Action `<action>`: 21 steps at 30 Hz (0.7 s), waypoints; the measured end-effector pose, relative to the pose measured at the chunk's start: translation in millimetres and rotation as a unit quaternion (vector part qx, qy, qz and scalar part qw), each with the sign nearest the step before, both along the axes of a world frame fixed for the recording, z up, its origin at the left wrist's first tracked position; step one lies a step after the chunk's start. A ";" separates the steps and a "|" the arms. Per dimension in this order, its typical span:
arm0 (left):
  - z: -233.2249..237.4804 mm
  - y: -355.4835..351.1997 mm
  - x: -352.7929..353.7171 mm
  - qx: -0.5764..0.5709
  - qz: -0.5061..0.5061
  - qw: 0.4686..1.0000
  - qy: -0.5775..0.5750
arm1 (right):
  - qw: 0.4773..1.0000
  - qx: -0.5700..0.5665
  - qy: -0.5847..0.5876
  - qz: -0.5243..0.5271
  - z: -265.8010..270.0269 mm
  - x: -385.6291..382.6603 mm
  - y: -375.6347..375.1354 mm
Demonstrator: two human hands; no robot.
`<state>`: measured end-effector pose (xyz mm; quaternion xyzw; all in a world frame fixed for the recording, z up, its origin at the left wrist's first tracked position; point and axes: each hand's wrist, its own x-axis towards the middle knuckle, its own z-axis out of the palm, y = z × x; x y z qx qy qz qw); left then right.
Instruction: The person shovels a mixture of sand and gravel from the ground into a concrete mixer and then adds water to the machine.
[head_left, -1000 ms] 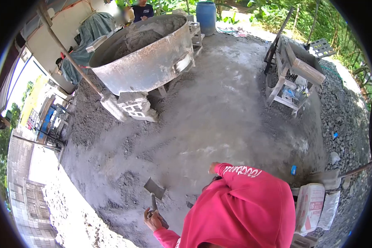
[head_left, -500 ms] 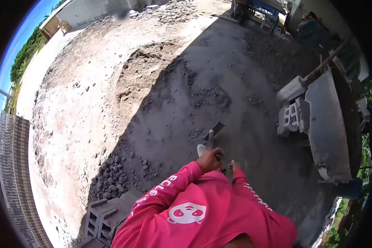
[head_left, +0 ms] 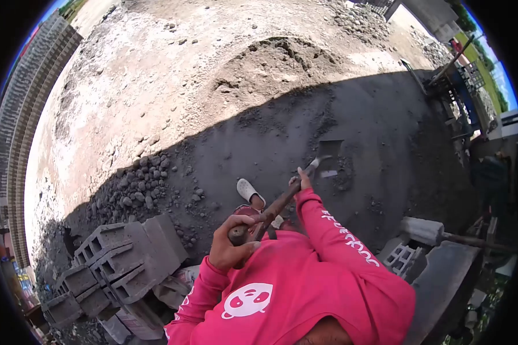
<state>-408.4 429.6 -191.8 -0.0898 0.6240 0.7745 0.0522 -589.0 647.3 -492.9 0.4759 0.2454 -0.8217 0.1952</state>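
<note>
I hold a square-bladed shovel (head_left: 283, 200) slantwise in front of my body. My left hand (head_left: 230, 242) is closed around the thick top end of its wooden handle, close to my waist. Farther down the shaft, my right hand (head_left: 303, 181) grips it just above the pale neck. The dark blade points away from me, low over the shaded grey ground (head_left: 374, 155). A white clog (head_left: 250, 191) on one foot shows left of the shaft; the other foot is mostly hidden behind the handle.
Hollow concrete blocks (head_left: 121, 259) are stacked at my left, beside a heap of stones (head_left: 138, 184). At my right stand another hollow block (head_left: 402, 256) and a grey metal wheelbarrow-like tray (head_left: 443, 273). A sunlit dirt mound (head_left: 276, 66) lies ahead; a long block stack (head_left: 26, 115) is far left.
My view has swung to the right. My hands have moved apart along the shovel, the left now at the handle's top, the right lower and farther forward. The clog has come into fuller view.
</note>
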 end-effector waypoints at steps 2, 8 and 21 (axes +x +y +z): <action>-12.5 -9.1 -8.6 0.054 0.058 0.996 -0.040 | 0.996 0.042 0.020 0.082 3.1 -45.4 -17.8; -115.0 0.2 -32.0 0.151 0.422 0.854 -0.264 | 0.950 0.136 -0.031 0.281 -89.4 -155.6 -62.2; -215.4 -48.5 -33.8 -0.064 0.640 0.590 -0.488 | 0.818 0.123 -0.343 0.444 -252.0 -39.4 -209.6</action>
